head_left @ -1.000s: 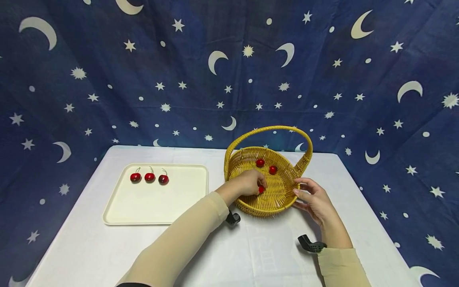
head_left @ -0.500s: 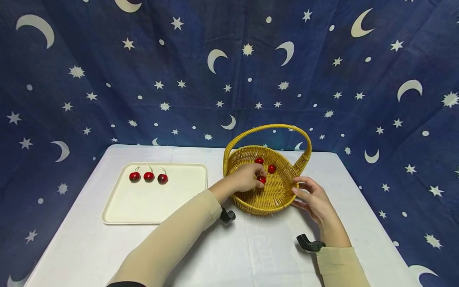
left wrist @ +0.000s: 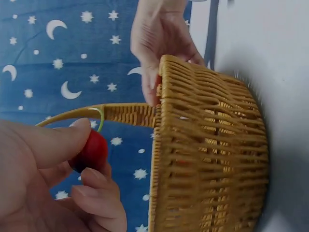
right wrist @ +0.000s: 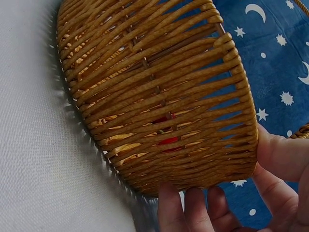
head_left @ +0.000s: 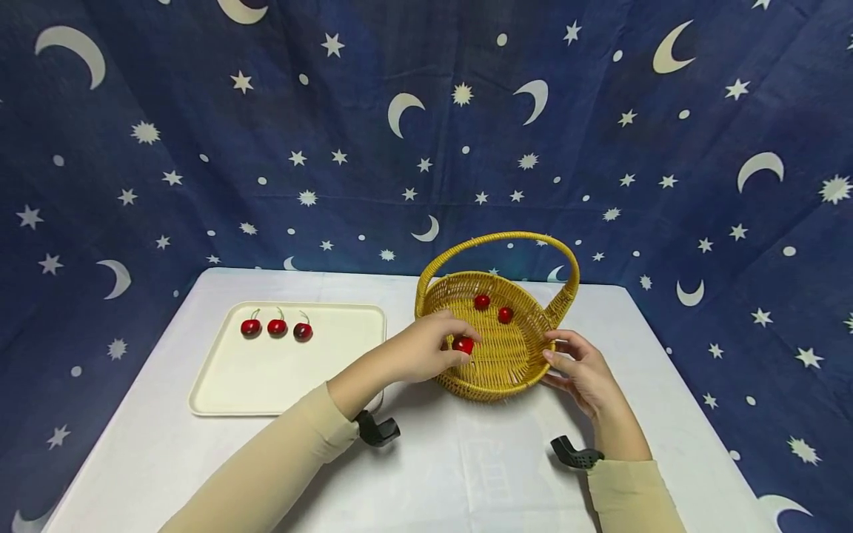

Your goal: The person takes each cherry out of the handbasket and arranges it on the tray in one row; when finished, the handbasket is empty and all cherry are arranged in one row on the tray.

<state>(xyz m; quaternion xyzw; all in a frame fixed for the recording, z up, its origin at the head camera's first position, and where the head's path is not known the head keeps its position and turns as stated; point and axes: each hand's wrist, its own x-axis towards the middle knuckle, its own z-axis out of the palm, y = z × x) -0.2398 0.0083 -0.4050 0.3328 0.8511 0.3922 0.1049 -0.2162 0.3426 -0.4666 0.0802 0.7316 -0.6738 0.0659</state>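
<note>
Between thumb and fingers my left hand [head_left: 426,348] pinches a dark red cherry [head_left: 463,345], above the near left rim of the yellow wicker basket [head_left: 506,363]. In the left wrist view that cherry [left wrist: 95,151] shows a green stem, and it is outside the basket wall. My right hand [head_left: 581,366] grips the basket's right rim, thumb on the rim and fingers against the outer wall [right wrist: 164,87]. Two more cherries lie inside toward the back, one at the left [head_left: 482,302] and the other cherry [head_left: 506,315] to its right.
A cream tray [head_left: 286,385] lies on the white table at the left. Along its back sit three stemmed cherries in a row, the middle cherry [head_left: 277,327] among them. The basket's tall handle [head_left: 500,237] arches over it. A starry blue cloth [head_left: 426,133] hangs behind.
My left hand has lifted the cherry from the basket floor and moved left and toward me with it. The right hand has stayed at the rim.
</note>
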